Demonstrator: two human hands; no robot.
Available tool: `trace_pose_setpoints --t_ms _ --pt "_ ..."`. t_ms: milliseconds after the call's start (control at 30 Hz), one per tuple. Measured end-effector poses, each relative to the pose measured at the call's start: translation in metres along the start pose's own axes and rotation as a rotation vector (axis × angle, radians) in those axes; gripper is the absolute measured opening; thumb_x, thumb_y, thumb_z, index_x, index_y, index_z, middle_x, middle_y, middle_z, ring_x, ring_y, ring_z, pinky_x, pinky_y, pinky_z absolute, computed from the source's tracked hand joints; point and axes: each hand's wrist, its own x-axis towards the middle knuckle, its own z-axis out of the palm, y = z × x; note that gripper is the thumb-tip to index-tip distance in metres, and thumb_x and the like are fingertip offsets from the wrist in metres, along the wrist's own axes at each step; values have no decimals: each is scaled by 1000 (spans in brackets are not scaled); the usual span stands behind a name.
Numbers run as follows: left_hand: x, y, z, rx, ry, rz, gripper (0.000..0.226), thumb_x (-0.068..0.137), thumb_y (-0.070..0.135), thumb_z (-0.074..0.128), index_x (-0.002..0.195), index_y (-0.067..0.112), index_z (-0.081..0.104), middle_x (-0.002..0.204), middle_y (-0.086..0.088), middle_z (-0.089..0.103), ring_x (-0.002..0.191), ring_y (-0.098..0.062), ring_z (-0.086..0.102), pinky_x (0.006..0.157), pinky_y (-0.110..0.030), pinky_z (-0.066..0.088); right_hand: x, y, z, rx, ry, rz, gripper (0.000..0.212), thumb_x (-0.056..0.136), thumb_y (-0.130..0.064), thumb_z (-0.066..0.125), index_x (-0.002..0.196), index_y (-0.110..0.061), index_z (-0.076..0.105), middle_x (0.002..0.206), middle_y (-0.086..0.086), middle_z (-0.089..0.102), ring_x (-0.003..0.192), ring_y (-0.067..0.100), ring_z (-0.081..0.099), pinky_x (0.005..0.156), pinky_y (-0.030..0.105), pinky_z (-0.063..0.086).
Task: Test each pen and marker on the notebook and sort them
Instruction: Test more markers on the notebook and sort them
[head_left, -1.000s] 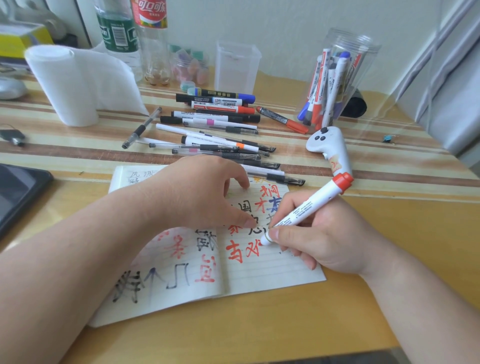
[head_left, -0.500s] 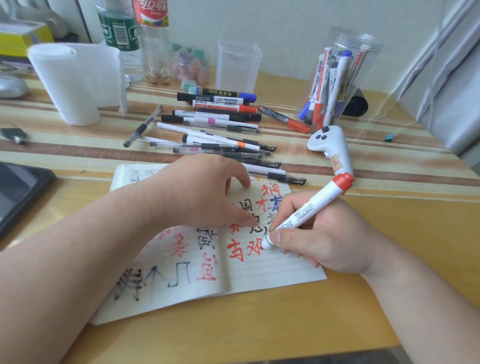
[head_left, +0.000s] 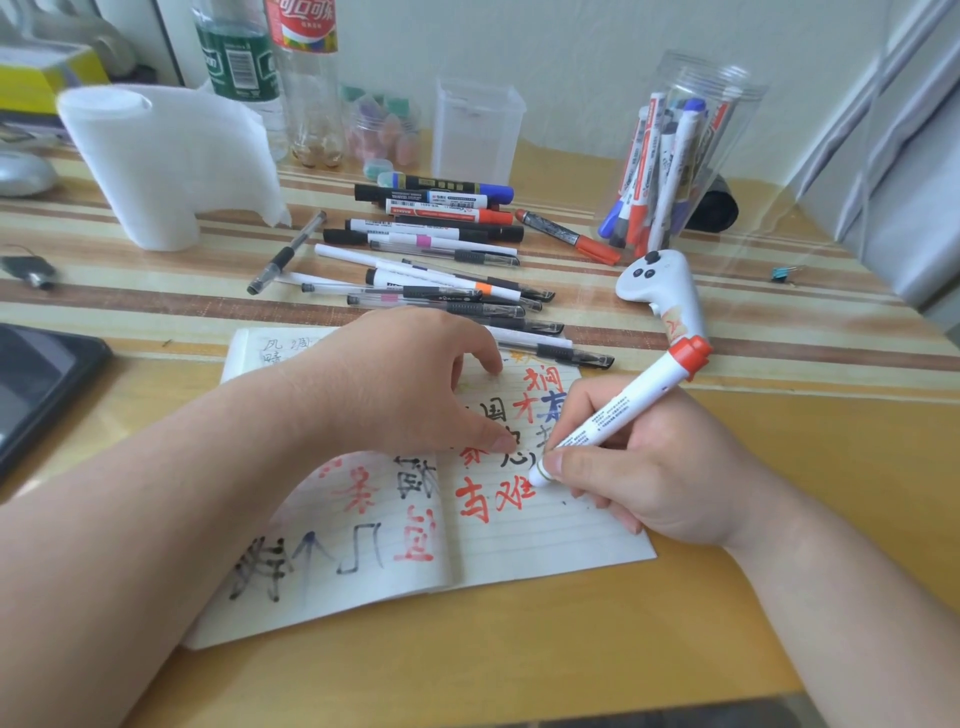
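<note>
A: What step do you make this out to be?

B: Testing. The marker (head_left: 623, 410) slants over the right page of the notebook (head_left: 519, 551), with its writing end down beside the red characters and its red cap on the raised back end. I'd judge a trial stroke is in hand.

A: How should it be done well?

B: Use light pressure and a short stroke on the bare ruled lines lower on that page. The upper part is crowded, and fresh ink reads best with nothing around it. Hold the slant steady, because a felt nib pressed hard may bleed through. I can't tell whether the nib actually meets the paper. It's too small to see beside the thumb.

A: And the right hand?

B: The right hand (head_left: 649, 467) pinches the marker low on the barrel, with thumb and forefinger closed round it near the writing end. The other fingers are curled under, and the hand's outer edge rests on the page.

A: The left?

B: The left hand (head_left: 395, 384) holds nothing. Its fingers are loosely bent, and the thumb tip and forefinger tip press on the notebook by the fold, pinning it to the worktop (head_left: 519, 649).

A: And sorting?

B: Loose pens (head_left: 441, 260) lie heaped just beyond the notebook. A clear jar (head_left: 675, 156) stands farther right with markers in it. Where this one goes depends on the stroke.
</note>
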Motion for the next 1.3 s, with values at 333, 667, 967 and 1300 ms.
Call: trace_pose_setpoints --t_ms 333,667,967,1300 --pt "0 1 0 -1 -21 -11 61 70 73 72 123 48 56 83 16 56 72 -3 54 61 -27 44 -2 0 -3 -8 -117 -63 7 73 -17 75 70 -12 70 58 -2 66 53 4 55 50 18 40" --pt "-1 0 0 -8 -7 -5 61 69 73 74 121 47 57 81 16 56 70 -2 54 60 -27 41 2 4 1 -158 -16 -66 12 64 -19 69 67 -12 60 67 20 58 60 18 49 53 35 39" --pt "-1 -3 6 11 36 28 59 67 74 74 118 47 58 79 16 58 68 -1 54 57 -26 39 9 5 -13 647 4 -44 41 76 -39 74 69 -1 62 71 20 49 60 26 49 50 29 37" --pt "8 -18 14 -289 559 174 8 93 26 68 98 25 73 81 18 62 78 -2 57 69 -17 43 75 -42 -10 1160 273 64 25 97 -24 61 77 -23 46 58 -6 39 48 7 35 52 21 38"
